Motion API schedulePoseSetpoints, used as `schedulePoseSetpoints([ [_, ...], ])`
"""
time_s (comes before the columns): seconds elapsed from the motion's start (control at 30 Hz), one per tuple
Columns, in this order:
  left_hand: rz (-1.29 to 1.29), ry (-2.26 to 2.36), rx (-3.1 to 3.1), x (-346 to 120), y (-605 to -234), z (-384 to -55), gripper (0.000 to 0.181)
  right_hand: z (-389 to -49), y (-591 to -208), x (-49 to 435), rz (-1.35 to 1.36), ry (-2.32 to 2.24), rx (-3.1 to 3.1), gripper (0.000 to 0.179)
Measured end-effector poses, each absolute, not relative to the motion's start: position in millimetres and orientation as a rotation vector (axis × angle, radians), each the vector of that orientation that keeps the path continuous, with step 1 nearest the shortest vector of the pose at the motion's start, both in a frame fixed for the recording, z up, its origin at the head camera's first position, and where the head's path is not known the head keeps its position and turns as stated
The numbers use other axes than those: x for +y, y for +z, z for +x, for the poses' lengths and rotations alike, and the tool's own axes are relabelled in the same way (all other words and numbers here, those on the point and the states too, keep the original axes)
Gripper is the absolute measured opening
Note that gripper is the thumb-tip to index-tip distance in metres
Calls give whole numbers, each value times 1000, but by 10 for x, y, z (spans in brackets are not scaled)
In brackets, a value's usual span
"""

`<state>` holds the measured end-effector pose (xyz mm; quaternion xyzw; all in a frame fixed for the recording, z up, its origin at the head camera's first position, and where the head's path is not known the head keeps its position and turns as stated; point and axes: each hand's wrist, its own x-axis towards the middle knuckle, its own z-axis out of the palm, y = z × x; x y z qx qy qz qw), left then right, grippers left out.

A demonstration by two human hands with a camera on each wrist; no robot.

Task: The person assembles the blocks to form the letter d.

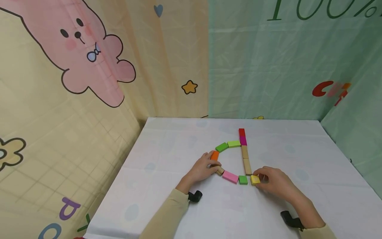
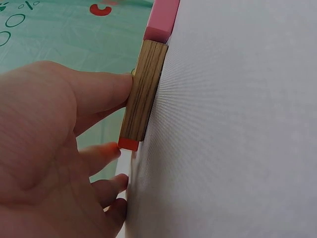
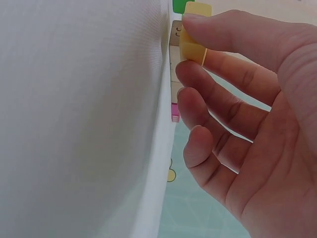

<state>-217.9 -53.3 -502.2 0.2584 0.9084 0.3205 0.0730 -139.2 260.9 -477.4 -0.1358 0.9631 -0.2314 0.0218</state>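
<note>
A yellow block [image 1: 255, 180] is pinched between the thumb and fingers of my right hand [image 1: 276, 183], at the lower right end of a line of blocks; in the right wrist view the thumb lies across this yellow block [image 3: 196, 32]. My left hand [image 1: 203, 167] is at the left side of the outline, its thumb and index finger holding a wooden block [image 2: 143, 91]. Other fingers of that hand lie by the orange block [image 1: 214, 155]. A pink block [image 1: 230, 177] and a small green block [image 1: 243, 180] lie between the hands.
A column of wooden blocks [image 1: 246, 162], topped by magenta [image 1: 243, 140] and red [image 1: 241, 132] blocks, stretches toward the back. Green [image 1: 222, 147] and light green [image 1: 234, 144] blocks curve off it to the left. A white cloth [image 1: 161, 142] covers the table before printed curtains.
</note>
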Motion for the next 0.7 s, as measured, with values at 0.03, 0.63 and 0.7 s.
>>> schedulePoseSetpoints([
  [0.03, 777, 962, 2729, -532, -5023, -2182, 24, -1392, -4773, 2605, -417, -721, 2983, 33],
  [0.63, 779, 992, 2722, -529, -5029, -2193, 24, -1417, -4752, 2531, -410, -757, 2987, 27],
  [0.7, 781, 980, 2731, -529, -5033, -2194, 24, -1420, -4760, 2530, -420, -759, 2986, 28],
])
